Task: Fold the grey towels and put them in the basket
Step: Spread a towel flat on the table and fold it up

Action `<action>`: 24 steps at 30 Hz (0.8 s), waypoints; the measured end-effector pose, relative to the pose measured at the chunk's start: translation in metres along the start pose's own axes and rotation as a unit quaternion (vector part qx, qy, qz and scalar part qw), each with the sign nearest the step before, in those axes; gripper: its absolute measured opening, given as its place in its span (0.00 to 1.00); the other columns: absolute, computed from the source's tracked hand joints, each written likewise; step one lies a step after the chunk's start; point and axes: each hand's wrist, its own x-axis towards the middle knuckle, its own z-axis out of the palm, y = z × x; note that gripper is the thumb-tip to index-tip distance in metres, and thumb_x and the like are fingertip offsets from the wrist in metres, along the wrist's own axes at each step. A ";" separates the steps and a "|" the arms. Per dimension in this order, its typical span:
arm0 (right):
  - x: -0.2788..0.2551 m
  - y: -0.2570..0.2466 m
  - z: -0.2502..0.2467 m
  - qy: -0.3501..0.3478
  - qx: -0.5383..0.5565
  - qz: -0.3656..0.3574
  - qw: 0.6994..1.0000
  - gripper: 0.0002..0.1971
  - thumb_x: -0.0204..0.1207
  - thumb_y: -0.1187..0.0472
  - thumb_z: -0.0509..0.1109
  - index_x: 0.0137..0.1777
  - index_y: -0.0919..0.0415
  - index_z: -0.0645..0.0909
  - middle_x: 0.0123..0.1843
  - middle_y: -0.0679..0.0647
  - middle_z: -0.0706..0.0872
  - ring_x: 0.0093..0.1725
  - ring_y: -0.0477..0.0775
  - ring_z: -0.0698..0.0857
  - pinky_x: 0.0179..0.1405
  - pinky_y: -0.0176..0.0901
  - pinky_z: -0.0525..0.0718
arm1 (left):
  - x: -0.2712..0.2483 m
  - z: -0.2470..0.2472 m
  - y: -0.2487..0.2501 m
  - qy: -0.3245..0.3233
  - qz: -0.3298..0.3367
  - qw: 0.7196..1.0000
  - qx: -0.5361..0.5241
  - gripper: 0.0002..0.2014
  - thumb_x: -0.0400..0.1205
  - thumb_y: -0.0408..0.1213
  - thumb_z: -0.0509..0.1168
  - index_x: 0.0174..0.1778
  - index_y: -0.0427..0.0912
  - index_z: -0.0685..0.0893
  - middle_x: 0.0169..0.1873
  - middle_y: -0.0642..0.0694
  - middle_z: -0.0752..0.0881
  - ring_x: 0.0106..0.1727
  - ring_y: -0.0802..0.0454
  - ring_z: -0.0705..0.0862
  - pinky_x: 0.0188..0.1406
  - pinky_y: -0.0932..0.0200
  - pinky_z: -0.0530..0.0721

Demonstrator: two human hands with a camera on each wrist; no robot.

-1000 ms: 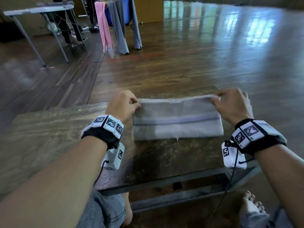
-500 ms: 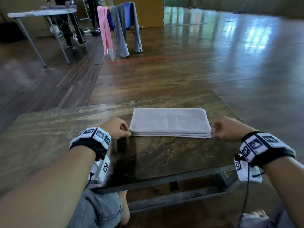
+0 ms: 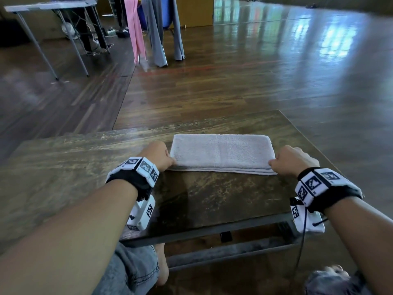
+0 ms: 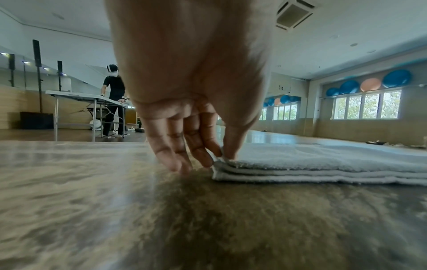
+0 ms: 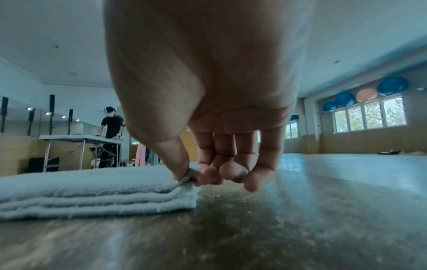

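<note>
Right in front of me, my left hand [image 3: 158,155] pinches the near left corner of the folded grey towel [image 3: 221,153], thumb and forefinger closed on the top layer, the other fingers [image 4: 172,155] pointing down at the table [image 3: 63,167]. On the other side my right hand [image 3: 291,159] pinches the near right corner the same way, its spare fingers curled just above the wood. The towel lies flat on the tabletop between both hands, folded in several layers, long edge toward me. Beyond the table's far edge, shiny wooden floor [image 3: 255,81]. Further back, a pink cloth [image 3: 135,30] and grey cloths [image 3: 156,35] hang side by side, and a white folding table [image 3: 49,6] stands far left.
</note>
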 end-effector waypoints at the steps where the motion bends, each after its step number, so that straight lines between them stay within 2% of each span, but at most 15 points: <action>1: 0.001 0.000 -0.004 0.005 0.008 0.002 1.000 0.09 0.74 0.53 0.68 0.39 0.58 0.80 0.41 0.54 0.80 0.36 0.56 0.82 0.40 0.47 0.75 | 0.001 -0.003 0.000 0.016 0.000 1.000 -0.014 0.25 0.79 0.38 0.71 0.18 0.42 0.68 0.20 0.42 0.70 0.24 0.46 0.68 0.30 0.53 0.69; 4: 0.006 0.004 -0.017 -0.002 0.044 -0.012 0.999 0.13 0.72 0.53 0.69 0.33 0.60 0.76 0.37 0.57 0.82 0.35 0.58 0.82 0.40 0.47 0.78 | 0.003 -0.012 -0.002 0.062 -0.011 0.997 -0.052 0.22 0.77 0.37 0.69 0.18 0.39 0.70 0.15 0.45 0.68 0.21 0.46 0.69 0.27 0.55 0.68; 7: 0.007 0.008 -0.020 -0.041 0.055 -0.015 0.998 0.16 0.73 0.54 0.73 0.30 0.61 0.75 0.33 0.59 0.83 0.33 0.59 0.83 0.39 0.48 0.82 | 0.000 -0.009 -0.004 0.026 -0.037 0.998 -0.039 0.19 0.77 0.38 0.69 0.22 0.38 0.73 0.18 0.44 0.73 0.23 0.45 0.74 0.31 0.53 0.75; 9: 0.005 0.010 -0.014 -0.054 0.028 0.000 0.998 0.15 0.71 0.51 0.75 0.32 0.60 0.77 0.36 0.59 0.85 0.35 0.59 0.85 0.41 0.48 0.82 | 0.000 -0.002 -0.006 -0.007 -0.048 0.999 -0.011 0.22 0.78 0.39 0.69 0.21 0.41 0.68 0.19 0.46 0.69 0.21 0.47 0.69 0.28 0.54 0.70; 11: 0.002 0.009 -0.008 -0.004 0.001 -0.003 1.000 0.14 0.70 0.48 0.74 0.35 0.58 0.78 0.41 0.56 0.85 0.39 0.59 0.85 0.43 0.48 0.80 | 0.002 0.002 -0.005 -0.020 -0.052 0.998 0.000 0.24 0.80 0.41 0.68 0.22 0.42 0.65 0.19 0.48 0.65 0.20 0.50 0.64 0.26 0.56 0.62; 13: 0.001 0.005 -0.004 0.065 0.017 -0.058 0.996 0.11 0.71 0.46 0.71 0.43 0.52 0.78 0.47 0.50 0.83 0.45 0.57 0.84 0.47 0.51 0.81 | 0.002 0.003 -0.002 -0.015 -0.057 0.998 -0.002 0.24 0.80 0.45 0.68 0.23 0.43 0.65 0.20 0.48 0.66 0.20 0.50 0.64 0.24 0.58 0.60; 14: 0.002 0.003 -0.001 0.075 0.039 -0.106 0.991 0.10 0.73 0.45 0.70 0.47 0.48 0.78 0.50 0.48 0.82 0.50 0.56 0.83 0.52 0.54 0.82 | 0.002 0.003 0.000 -0.014 -0.057 0.998 0.003 0.25 0.80 0.47 0.69 0.23 0.43 0.66 0.20 0.48 0.67 0.20 0.50 0.65 0.23 0.58 0.61; 16: 0.003 -0.003 0.005 0.028 0.057 -0.210 0.976 0.09 0.78 0.45 0.69 0.56 0.43 0.78 0.55 0.45 0.80 0.59 0.52 0.80 0.62 0.59 0.82 | 0.000 0.006 0.004 -0.017 -0.060 0.998 0.020 0.24 0.80 0.47 0.70 0.25 0.42 0.67 0.21 0.47 0.69 0.21 0.50 0.68 0.23 0.58 0.62; 18: 0.000 -0.010 0.013 -0.029 0.027 -0.261 0.965 0.08 0.80 0.46 0.67 0.58 0.41 0.79 0.56 0.42 0.76 0.61 0.49 0.76 0.67 0.56 0.79 | -0.001 0.008 0.008 -0.024 -0.064 0.997 0.038 0.22 0.80 0.45 0.72 0.26 0.41 0.69 0.24 0.46 0.73 0.24 0.49 0.72 0.22 0.58 0.65; 20: -0.002 -0.016 0.016 -0.036 0.012 -0.259 0.965 0.03 0.81 0.46 0.66 0.51 0.41 0.79 0.54 0.42 0.77 0.59 0.48 0.78 0.65 0.54 0.80 | -0.001 0.005 0.012 -0.060 -0.078 0.995 0.032 0.18 0.78 0.40 0.75 0.29 0.39 0.74 0.26 0.44 0.79 0.24 0.49 0.78 0.22 0.58 0.71; 21: -0.002 -0.018 0.015 -0.041 0.011 -0.252 0.967 0.04 0.80 0.47 0.66 0.45 0.42 0.80 0.53 0.43 0.80 0.56 0.49 0.81 0.62 0.54 0.82 | -0.002 0.002 0.014 -0.087 -0.086 0.992 0.020 0.15 0.76 0.36 0.76 0.29 0.37 0.78 0.25 0.44 0.83 0.22 0.49 0.82 0.20 0.61 0.75; 22: -0.003 -0.019 0.013 -0.055 0.005 -0.244 0.968 0.09 0.80 0.47 0.66 0.39 0.45 0.80 0.49 0.46 0.82 0.52 0.51 0.83 0.59 0.54 0.84 | -0.003 -0.002 0.015 -0.122 -0.092 0.988 0.009 0.14 0.75 0.33 0.77 0.27 0.36 0.82 0.22 0.45 0.86 0.18 0.51 0.83 0.16 0.64 0.77; 24: -0.006 -0.021 0.007 -0.095 -0.012 -0.224 0.970 0.16 0.78 0.47 0.67 0.31 0.53 0.78 0.38 0.48 0.83 0.42 0.50 0.82 0.51 0.53 0.85 | -0.006 -0.011 0.018 -0.188 -0.097 0.977 -0.008 0.18 0.74 0.30 0.78 0.18 0.37 0.87 0.18 0.47 0.87 0.14 0.56 0.83 0.11 0.68 0.75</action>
